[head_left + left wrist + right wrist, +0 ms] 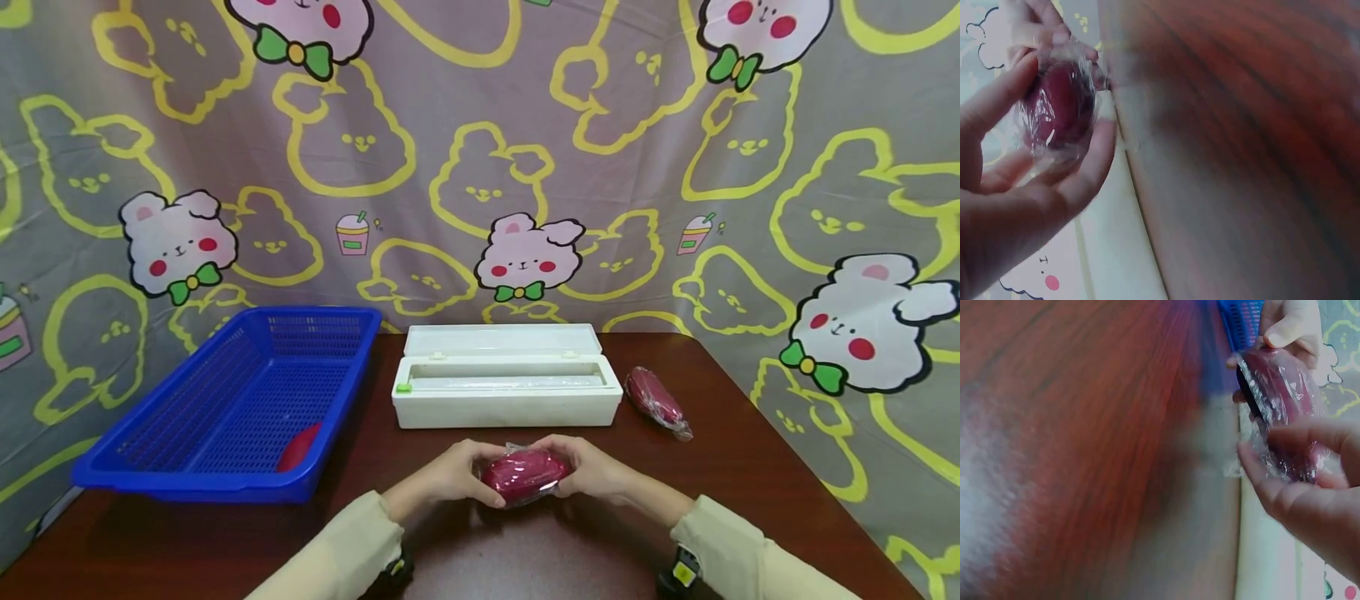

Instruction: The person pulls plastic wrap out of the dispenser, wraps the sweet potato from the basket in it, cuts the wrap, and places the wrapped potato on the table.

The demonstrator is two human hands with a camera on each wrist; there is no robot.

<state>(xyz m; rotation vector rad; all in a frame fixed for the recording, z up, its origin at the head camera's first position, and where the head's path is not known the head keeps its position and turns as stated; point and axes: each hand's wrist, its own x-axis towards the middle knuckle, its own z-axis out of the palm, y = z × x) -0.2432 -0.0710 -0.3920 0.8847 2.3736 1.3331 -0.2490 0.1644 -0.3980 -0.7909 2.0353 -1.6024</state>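
Observation:
Both hands hold a dark red, oblong object (525, 475) wrapped in clear, shiny cling film, above the front middle of the table. At its left end, my left hand (467, 473) grips it between thumb and fingers. My right hand (596, 471) grips the opposite end, with fingertips on the film. Loose, crinkled film (1272, 462) shows around the right end in the right wrist view. Behind the hands stands a white cling film dispenser (506, 408), its lid raised and a roll (517, 382) inside.
Another film-wrapped dark red object (654, 396) lies right of the dispenser, its film twisted at the near end. At left stands a blue plastic basket (202, 482) holding a red object (298, 448) in its near right corner. A patterned cloth (420, 150) hangs behind the brown table (750, 500).

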